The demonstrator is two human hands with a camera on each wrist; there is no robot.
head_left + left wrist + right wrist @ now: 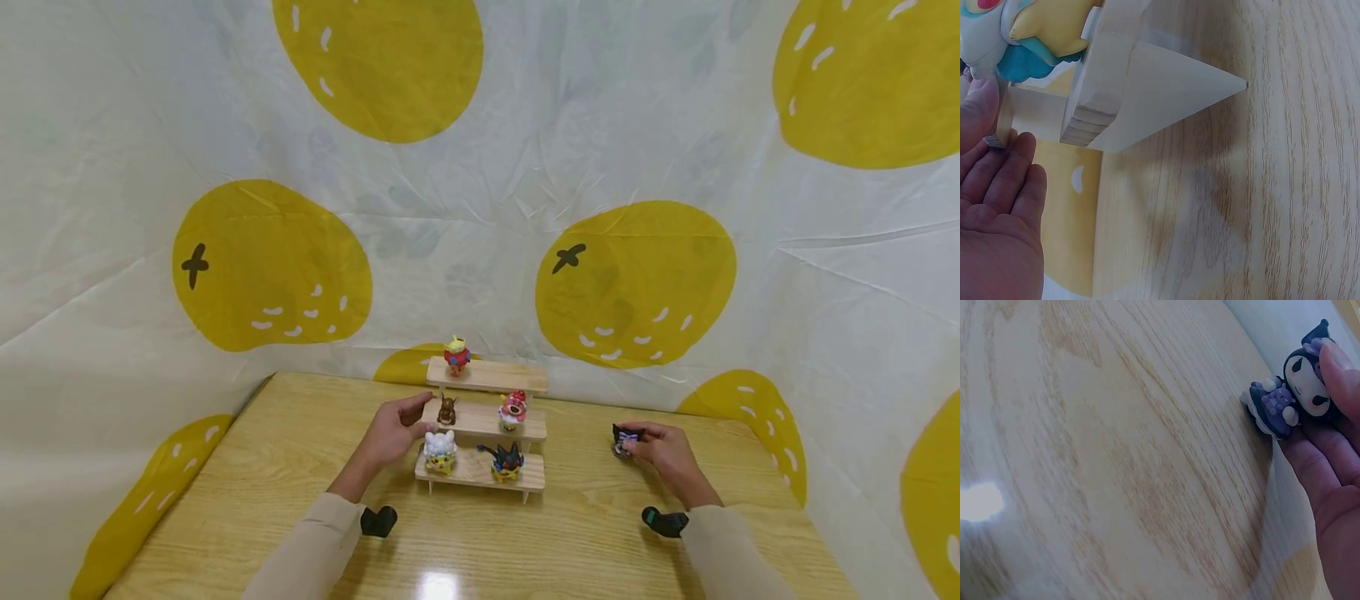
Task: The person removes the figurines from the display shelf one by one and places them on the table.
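A three-tier wooden display stand (471, 473) stands on the table, with small figurines on its steps. My left hand (393, 430) grips the left end of its middle step, thumb above and fingers below in the left wrist view. Close to that hand are a brown figurine (447, 411) on the middle step and a white-topped yellow figurine (439, 454) on the bottom step. Off to the stand's right, my right hand (667, 454) pinches a black-hooded, white-faced figurine (1307, 387) between thumb and fingers, tilted in the right wrist view, close over the tabletop.
A red figurine with a yellow top (456, 357) stands on the top step. The pink bear figurine (513, 408) is on the middle step, the black-eared figurine (506, 461) on the bottom one. Behind the wooden table (585, 542) hangs a fruit-patterned cloth (465, 292).
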